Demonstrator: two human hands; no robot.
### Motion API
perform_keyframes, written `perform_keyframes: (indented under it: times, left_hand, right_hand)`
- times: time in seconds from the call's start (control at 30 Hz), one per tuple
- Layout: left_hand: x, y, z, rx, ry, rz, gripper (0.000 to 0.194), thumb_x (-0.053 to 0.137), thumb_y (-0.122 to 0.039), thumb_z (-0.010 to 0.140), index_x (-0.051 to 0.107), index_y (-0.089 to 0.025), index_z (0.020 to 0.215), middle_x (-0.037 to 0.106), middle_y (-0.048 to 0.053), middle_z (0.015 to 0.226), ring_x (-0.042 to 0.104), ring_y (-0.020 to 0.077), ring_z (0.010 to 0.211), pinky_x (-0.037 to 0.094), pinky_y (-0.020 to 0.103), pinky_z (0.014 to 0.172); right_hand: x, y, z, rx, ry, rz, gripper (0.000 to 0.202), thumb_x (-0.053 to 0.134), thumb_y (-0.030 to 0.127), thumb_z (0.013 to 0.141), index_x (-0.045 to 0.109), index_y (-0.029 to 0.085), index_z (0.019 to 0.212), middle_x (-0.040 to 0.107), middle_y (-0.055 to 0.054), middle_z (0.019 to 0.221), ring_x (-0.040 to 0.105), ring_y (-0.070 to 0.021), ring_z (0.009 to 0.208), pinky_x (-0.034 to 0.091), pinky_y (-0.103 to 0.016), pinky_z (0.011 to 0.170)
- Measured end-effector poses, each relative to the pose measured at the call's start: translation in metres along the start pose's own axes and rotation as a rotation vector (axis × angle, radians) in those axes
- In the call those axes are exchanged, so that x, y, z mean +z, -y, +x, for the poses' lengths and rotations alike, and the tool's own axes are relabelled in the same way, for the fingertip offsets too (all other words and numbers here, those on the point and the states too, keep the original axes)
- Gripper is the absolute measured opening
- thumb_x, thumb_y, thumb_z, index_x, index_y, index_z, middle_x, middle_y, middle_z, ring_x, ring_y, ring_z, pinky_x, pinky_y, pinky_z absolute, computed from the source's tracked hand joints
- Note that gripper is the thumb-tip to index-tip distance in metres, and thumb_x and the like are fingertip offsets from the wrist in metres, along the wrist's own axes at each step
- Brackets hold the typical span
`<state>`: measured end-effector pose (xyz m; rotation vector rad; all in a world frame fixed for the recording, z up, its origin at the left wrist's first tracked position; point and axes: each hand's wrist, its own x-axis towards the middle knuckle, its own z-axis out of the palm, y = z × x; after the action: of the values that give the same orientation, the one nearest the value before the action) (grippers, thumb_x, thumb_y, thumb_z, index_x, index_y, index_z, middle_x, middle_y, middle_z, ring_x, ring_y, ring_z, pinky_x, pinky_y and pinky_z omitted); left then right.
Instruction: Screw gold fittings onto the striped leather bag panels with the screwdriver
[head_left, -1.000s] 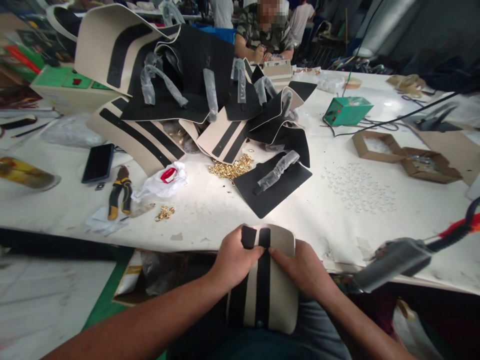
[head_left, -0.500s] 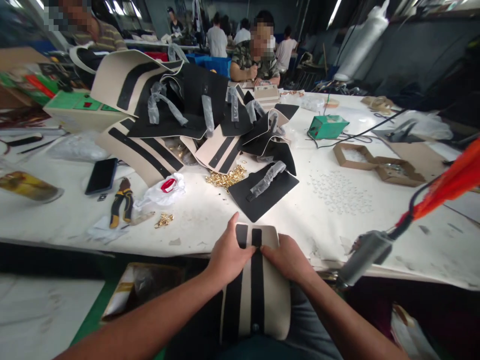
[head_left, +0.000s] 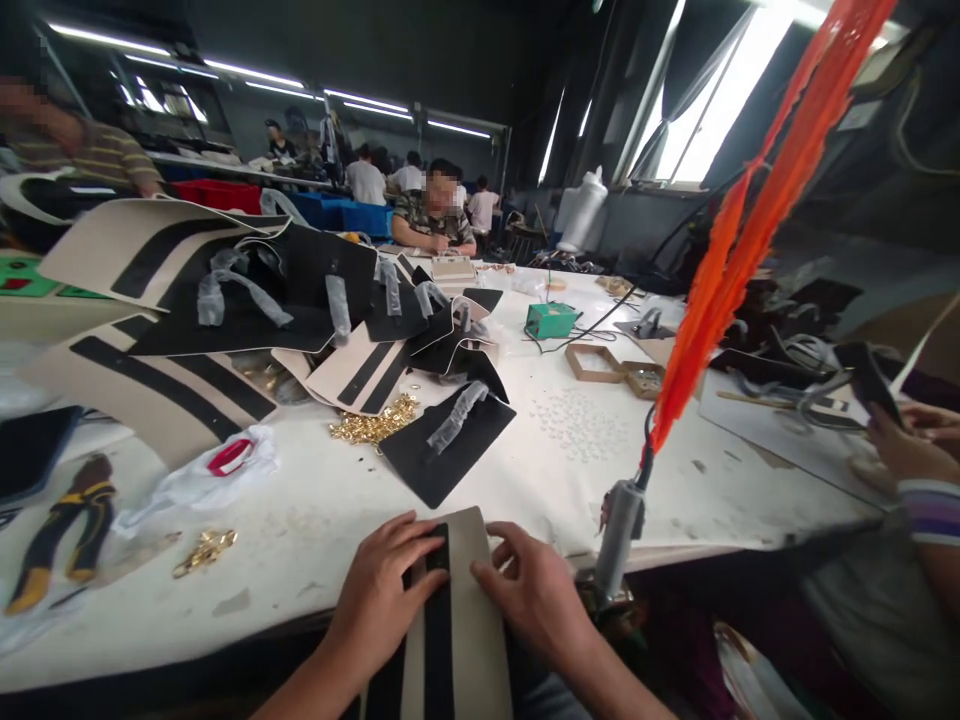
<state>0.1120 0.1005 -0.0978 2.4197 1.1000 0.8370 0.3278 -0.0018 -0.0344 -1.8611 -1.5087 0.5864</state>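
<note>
Two bare hands on one beige panel [head_left: 478, 640] with black stripes, upright-ish right at the near edge of the white table [head_left: 300, 530], its lower end running out of view. Left hand [head_left: 381, 590] has its fingers and thumb lying over the striped face near the top, a little apart from each other; can't tell whether it's actually clamped on. Right hand [head_left: 538, 590] is at the other side, thumb against the panel's right edge, index finger apart from the thumb.

Just past the panel lies a black flap [head_left: 439, 470] with a plastic-wrapped handle [head_left: 457, 418], and behind that there's a pile of gold hardware [head_left: 375, 420]. Bigger heap of striped panels [head_left: 172, 375] off to the left. Near the left edge you've got pliers [head_left: 91, 530] and a smaller gold cluster [head_left: 206, 552]. To the right, a grey tool [head_left: 622, 535] hangs beneath a bright orange strip [head_left: 712, 310]. Far right, a co-worker's hand [head_left: 904, 445] is next to a dark strap [head_left: 866, 385].
</note>
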Motion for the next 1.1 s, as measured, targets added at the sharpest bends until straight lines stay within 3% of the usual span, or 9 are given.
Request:
perform_keyframes:
  times: [0.1, 0.17, 0.23, 0.3, 0.47, 0.57, 0.77, 0.93, 1.1]
  left_hand:
    - [-0.001, 0.001, 0.001, -0.002, -0.007, -0.003, 0.027, 0.088, -0.028, 0.081, 0.085, -0.032, 0.108, 0.082, 0.005, 0.125, 0.069, 0.0385, 0.129, 0.058, 0.06, 0.107]
    - [-0.001, 0.002, 0.002, 0.007, -0.007, -0.008, 0.026, 0.089, -0.031, 0.08, 0.085, -0.034, 0.106, 0.083, 0.003, 0.124, 0.07, 0.0387, 0.128, 0.058, 0.06, 0.106]
    - [-0.001, 0.004, 0.003, 0.015, -0.002, -0.01, 0.025, 0.089, -0.032, 0.08, 0.085, -0.035, 0.105, 0.083, 0.002, 0.125, 0.07, 0.0386, 0.127, 0.058, 0.059, 0.106]
    - [0.0, 0.006, 0.003, 0.018, 0.0, -0.001, 0.025, 0.088, -0.032, 0.08, 0.085, -0.035, 0.105, 0.082, 0.001, 0.125, 0.07, 0.0386, 0.127, 0.059, 0.059, 0.105]
    - [0.004, 0.01, 0.001, 0.03, -0.002, 0.034, 0.027, 0.09, -0.036, 0.08, 0.085, -0.035, 0.106, 0.082, 0.001, 0.126, 0.07, 0.0387, 0.127, 0.059, 0.058, 0.104]
    - [0.005, 0.011, 0.0, 0.027, 0.002, 0.033, 0.028, 0.09, -0.037, 0.08, 0.085, -0.037, 0.108, 0.082, -0.001, 0.127, 0.069, 0.0388, 0.128, 0.059, 0.058, 0.104]
    - [0.003, 0.007, 0.0, 0.0, 0.021, 0.009, 0.032, 0.091, -0.032, 0.078, 0.083, -0.037, 0.108, 0.081, -0.003, 0.128, 0.067, 0.0399, 0.129, 0.056, 0.062, 0.105]
    - [-0.001, -0.002, 0.0, -0.03, 0.062, -0.001, 0.037, 0.093, -0.026, 0.076, 0.083, -0.033, 0.11, 0.081, -0.001, 0.129, 0.065, 0.0395, 0.131, 0.053, 0.063, 0.107]
    - [-0.003, -0.009, -0.001, -0.065, 0.079, -0.046, 0.038, 0.097, -0.03, 0.075, 0.083, -0.029, 0.111, 0.08, 0.001, 0.13, 0.064, 0.0378, 0.133, 0.05, 0.06, 0.11]
  right_hand:
    - [-0.045, -0.037, -0.037, 0.115, -0.226, 0.242, 0.021, 0.066, 0.052, 0.099, 0.078, 0.036, 0.104, 0.079, -0.004, 0.081, 0.078, -0.031, 0.07, 0.066, -0.043, 0.067]
    - [-0.082, -0.065, -0.049, 0.285, -0.411, 0.267, 0.03, 0.068, 0.062, 0.096, 0.079, 0.035, 0.103, 0.079, -0.007, 0.081, 0.076, -0.0323, 0.069, 0.063, -0.041, 0.061]
    - [-0.113, -0.091, -0.04, 0.391, -0.522, 0.231, 0.04, 0.063, 0.066, 0.098, 0.077, 0.028, 0.102, 0.078, -0.011, 0.08, 0.076, -0.0314, 0.07, 0.061, -0.039, 0.062]
    - [-0.131, -0.115, -0.015, 0.368, -0.503, 0.117, 0.046, 0.055, 0.063, 0.101, 0.075, 0.021, 0.106, 0.077, -0.012, 0.082, 0.077, -0.0304, 0.076, 0.061, -0.038, 0.069]
    - [-0.131, -0.174, 0.067, 0.318, -0.434, -0.025, 0.055, 0.066, 0.059, 0.082, 0.078, 0.014, 0.111, 0.078, -0.012, 0.087, 0.075, -0.0301, 0.078, 0.057, -0.039, 0.074]
    - [-0.127, -0.202, 0.095, 0.302, -0.392, -0.082, 0.059, 0.066, 0.061, 0.077, 0.08, 0.015, 0.11, 0.078, -0.01, 0.088, 0.072, -0.0268, 0.073, 0.054, -0.038, 0.07]
    - [-0.135, -0.223, 0.11, 0.343, -0.306, -0.197, 0.042, 0.069, 0.056, 0.072, 0.083, 0.021, 0.09, 0.079, -0.009, 0.084, 0.073, -0.0282, 0.077, 0.053, -0.04, 0.074]
    - [-0.143, -0.222, 0.106, 0.412, -0.19, -0.238, 0.037, 0.075, 0.05, 0.071, 0.083, 0.019, 0.089, 0.08, -0.01, 0.085, 0.074, -0.0294, 0.075, 0.053, -0.039, 0.071]
    - [-0.149, -0.213, 0.112, 0.426, -0.14, -0.345, 0.014, 0.078, 0.034, 0.079, 0.082, 0.02, 0.079, 0.08, -0.015, 0.088, 0.073, -0.0304, 0.079, 0.048, -0.042, 0.076]
